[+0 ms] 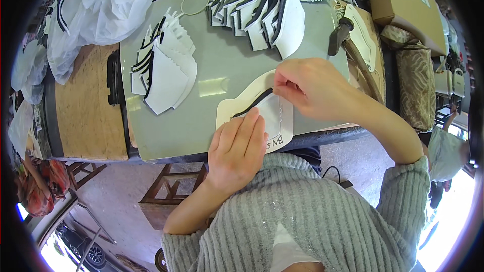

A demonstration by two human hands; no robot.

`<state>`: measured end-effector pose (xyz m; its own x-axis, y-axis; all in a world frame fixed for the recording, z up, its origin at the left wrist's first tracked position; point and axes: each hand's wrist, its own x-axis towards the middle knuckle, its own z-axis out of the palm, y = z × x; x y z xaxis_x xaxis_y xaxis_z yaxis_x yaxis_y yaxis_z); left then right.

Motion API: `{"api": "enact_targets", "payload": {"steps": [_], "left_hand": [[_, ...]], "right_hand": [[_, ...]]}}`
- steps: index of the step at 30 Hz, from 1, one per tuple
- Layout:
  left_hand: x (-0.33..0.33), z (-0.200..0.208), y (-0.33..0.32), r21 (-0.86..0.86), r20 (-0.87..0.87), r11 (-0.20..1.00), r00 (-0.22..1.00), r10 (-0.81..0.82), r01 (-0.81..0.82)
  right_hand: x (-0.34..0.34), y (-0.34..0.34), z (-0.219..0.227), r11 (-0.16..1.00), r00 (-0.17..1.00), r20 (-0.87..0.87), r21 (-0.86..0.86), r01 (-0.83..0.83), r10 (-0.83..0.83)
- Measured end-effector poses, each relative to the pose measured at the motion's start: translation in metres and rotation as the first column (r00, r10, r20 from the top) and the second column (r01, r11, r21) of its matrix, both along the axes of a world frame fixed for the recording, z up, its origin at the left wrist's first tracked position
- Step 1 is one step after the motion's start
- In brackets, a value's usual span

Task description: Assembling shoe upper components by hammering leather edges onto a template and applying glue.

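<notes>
A cream card template (226, 109) with dark lettering lies at the table's near edge, and a white shoe-upper-like piece (273, 118) rests on it. Along the piece's upper edge runs a narrow black strip (257, 100). My left hand (236, 152) lies flat over the lower left of the template, fingers stretched out, their tips by the strip's near end. Thumb and forefinger of my right hand (318, 88) pinch the strip's far end at the upper right. The fingertips hide that end.
Overlapping white pieces with black edging lie in a fan (262, 12) at the back and in a smaller pile (169, 70) on the left. A hammer (355, 53) and another template (359, 32) are at the right, near a cardboard box (408, 7). Plastic bags (108, 10) cover the back left.
</notes>
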<state>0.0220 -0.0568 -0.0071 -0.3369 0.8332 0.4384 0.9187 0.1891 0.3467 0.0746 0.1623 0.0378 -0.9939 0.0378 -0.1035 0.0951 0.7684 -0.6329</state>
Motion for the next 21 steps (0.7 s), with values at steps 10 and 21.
{"api": "enact_targets", "payload": {"steps": [10, 21], "left_hand": [[0.002, 0.009, 0.018, -0.087, 0.084, 0.993, 0.993, 0.087, -0.079], [0.001, 0.015, 0.022, -0.204, -0.014, 0.978, 0.999, 0.045, -0.047]], "right_hand": [[-0.004, -0.001, 0.004, 1.0, 0.999, 0.047, -0.011, 0.023, -0.022], [0.0, 0.002, -0.007, 0.999, 0.998, -0.057, -0.026, 0.037, -0.039]]}}
